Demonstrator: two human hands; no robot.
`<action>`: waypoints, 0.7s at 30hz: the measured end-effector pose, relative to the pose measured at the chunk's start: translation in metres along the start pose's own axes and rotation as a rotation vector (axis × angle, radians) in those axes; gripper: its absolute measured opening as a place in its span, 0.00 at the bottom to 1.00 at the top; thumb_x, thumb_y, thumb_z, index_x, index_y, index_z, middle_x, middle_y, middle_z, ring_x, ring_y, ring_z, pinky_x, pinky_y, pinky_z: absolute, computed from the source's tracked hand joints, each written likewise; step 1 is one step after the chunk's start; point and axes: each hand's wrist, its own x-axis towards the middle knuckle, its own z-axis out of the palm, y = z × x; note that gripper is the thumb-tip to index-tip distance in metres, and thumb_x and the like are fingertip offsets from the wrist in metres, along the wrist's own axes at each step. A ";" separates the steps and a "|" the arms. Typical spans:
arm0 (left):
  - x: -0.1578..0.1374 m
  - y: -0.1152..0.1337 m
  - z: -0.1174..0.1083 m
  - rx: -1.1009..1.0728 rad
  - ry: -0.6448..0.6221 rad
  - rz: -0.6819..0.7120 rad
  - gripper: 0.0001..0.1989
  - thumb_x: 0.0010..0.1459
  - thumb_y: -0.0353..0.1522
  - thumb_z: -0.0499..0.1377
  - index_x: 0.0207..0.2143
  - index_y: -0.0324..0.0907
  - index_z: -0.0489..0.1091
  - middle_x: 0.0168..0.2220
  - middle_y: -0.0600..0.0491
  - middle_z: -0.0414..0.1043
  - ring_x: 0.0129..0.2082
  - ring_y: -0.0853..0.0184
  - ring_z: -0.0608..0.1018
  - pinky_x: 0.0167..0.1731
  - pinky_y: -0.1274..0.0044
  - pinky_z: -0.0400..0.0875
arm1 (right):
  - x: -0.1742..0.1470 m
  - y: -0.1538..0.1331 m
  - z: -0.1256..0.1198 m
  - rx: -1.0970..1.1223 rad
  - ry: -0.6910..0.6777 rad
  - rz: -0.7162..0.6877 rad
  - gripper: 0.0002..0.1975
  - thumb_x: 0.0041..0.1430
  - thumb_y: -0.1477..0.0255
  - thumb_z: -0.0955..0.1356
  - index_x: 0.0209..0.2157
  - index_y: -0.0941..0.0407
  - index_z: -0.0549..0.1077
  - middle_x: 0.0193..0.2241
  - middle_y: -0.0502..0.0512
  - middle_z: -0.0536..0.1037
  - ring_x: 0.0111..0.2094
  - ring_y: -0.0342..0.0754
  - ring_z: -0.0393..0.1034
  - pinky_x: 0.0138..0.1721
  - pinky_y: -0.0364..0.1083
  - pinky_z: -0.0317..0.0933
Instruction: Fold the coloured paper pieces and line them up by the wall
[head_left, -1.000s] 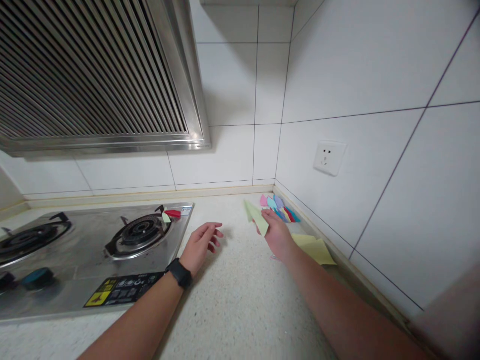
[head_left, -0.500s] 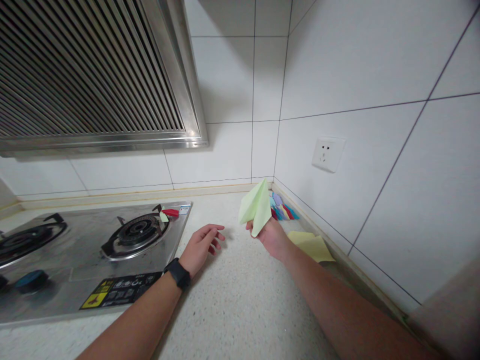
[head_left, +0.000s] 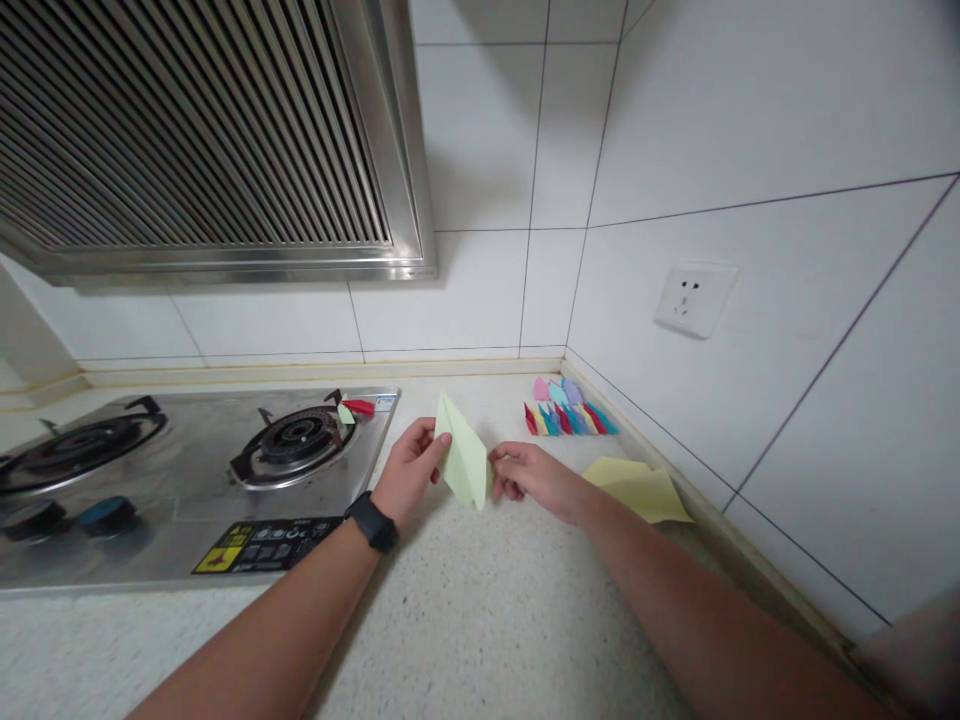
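A pale green paper airplane (head_left: 463, 455) is held up above the speckled countertop, its pointed nose up. My left hand (head_left: 411, 465), with a black watch on the wrist, is closed on its left side, thumb lying on the front face. At the plane's right edge, my right hand (head_left: 521, 472) has its fingers curled in a pinch against the paper. The fingertips behind the sheet are partly hidden.
Several small colourful folded papers (head_left: 570, 418) lie in rows near the corner. Yellow paper sheets (head_left: 637, 488) rest beside my right forearm. To the left is a gas stove (head_left: 195, 450) with a red folded paper (head_left: 361, 407) on it, under a range hood (head_left: 225, 150).
The paper airplane has moved left and down from my right hand into my left hand's grip. My right hand has shifted to its right edge. The view has turned slightly.
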 end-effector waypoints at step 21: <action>-0.001 0.000 -0.002 -0.158 0.051 -0.089 0.17 0.51 0.43 0.64 0.38 0.42 0.68 0.29 0.57 0.67 0.23 0.74 0.68 0.15 0.84 0.60 | 0.004 0.014 -0.001 -0.035 0.040 -0.096 0.17 0.61 0.58 0.64 0.43 0.57 0.69 0.35 0.55 0.75 0.25 0.41 0.67 0.20 0.39 0.63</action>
